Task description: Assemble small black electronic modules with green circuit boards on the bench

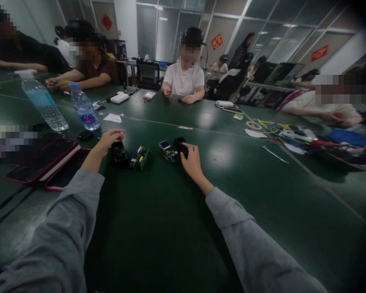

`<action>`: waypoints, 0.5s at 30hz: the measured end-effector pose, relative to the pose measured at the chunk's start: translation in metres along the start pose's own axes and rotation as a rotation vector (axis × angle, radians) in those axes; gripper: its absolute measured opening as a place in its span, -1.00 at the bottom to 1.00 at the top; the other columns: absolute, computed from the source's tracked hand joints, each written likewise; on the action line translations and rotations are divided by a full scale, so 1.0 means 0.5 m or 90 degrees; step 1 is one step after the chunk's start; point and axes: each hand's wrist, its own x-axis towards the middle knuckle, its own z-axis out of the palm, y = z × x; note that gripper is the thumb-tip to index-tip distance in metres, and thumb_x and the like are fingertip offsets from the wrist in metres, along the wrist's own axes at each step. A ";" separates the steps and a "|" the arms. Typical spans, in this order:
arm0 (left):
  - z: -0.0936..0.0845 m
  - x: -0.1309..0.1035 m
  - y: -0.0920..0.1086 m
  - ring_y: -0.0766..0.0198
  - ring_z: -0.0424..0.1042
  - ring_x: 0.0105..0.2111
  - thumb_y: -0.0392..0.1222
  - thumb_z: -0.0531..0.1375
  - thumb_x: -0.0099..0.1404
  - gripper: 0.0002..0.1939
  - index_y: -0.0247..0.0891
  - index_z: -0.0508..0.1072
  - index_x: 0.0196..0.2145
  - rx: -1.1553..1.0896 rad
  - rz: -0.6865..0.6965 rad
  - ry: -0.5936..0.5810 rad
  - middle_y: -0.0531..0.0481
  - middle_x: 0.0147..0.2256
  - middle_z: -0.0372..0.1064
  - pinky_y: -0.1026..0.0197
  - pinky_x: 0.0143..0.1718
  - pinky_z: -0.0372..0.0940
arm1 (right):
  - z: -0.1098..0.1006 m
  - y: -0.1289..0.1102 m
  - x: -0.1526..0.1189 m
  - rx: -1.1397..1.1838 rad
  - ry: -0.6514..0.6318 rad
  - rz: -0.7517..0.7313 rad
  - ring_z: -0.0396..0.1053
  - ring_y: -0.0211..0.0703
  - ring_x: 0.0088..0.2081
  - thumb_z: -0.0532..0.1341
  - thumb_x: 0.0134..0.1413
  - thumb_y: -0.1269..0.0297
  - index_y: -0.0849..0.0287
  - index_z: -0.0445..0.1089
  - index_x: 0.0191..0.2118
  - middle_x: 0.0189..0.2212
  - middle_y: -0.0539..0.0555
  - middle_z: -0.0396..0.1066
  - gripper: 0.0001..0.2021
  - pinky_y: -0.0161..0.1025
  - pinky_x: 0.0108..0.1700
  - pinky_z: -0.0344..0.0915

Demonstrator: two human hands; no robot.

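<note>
A wide dark green table point(158, 228) fills the view, and four other people sit around its far edges, each one busy with small things of their own. On the left side lie two flat cases with red edges point(45, 162), side by side and touching, and behind them stand two clear water bottles point(44, 103), near each other. The person's two arms in grey sleeves reach forward to the middle of the table. The left hand point(110, 138) hovers just above a black housing point(118, 154); its fingers are loosely bent and spread, and they grasp nothing. The right hand point(191, 159) closes its fingers around a second black housing point(179, 144), which rests on the table. Between the two hands lie two green circuit boards: one board point(142, 158) just beside the left housing, and another board with a small blue screen point(167, 149) touching the right housing. Far to the right lies one thin metal tool point(274, 154), well apart from the hands.
</note>
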 end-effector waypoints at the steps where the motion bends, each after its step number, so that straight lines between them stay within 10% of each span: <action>1: -0.002 0.003 0.008 0.21 0.43 -0.37 -0.20 0.34 0.01 -0.78 -0.28 0.52 -0.34 0.044 0.012 0.006 -0.02 -0.51 0.42 0.21 -0.30 0.33 | 0.000 0.000 -0.001 -0.011 0.001 -0.002 0.24 0.07 0.04 0.12 0.12 0.39 0.16 0.28 0.12 -0.03 0.24 0.18 -0.59 0.09 0.07 0.31; 8: 0.009 0.000 0.062 0.15 0.49 -0.31 -0.14 0.36 -0.03 -0.73 -0.24 0.53 -0.32 0.226 0.006 -0.217 -0.09 -0.39 0.50 0.22 -0.27 0.33 | -0.001 -0.006 -0.001 -0.088 0.030 -0.015 0.10 0.17 0.10 0.10 0.15 0.33 0.15 0.30 0.09 0.04 0.27 0.11 -0.62 0.17 0.07 0.24; 15: 0.052 -0.017 0.039 0.03 0.45 -0.09 0.04 0.29 0.07 -0.66 -0.22 0.54 -0.25 0.212 0.061 -0.239 -0.14 -0.33 0.49 0.20 -0.11 0.29 | -0.002 -0.017 0.000 -0.098 0.046 -0.031 0.06 0.17 0.13 0.06 0.17 0.34 0.15 0.31 0.07 0.08 0.26 0.11 -0.65 0.14 0.06 0.21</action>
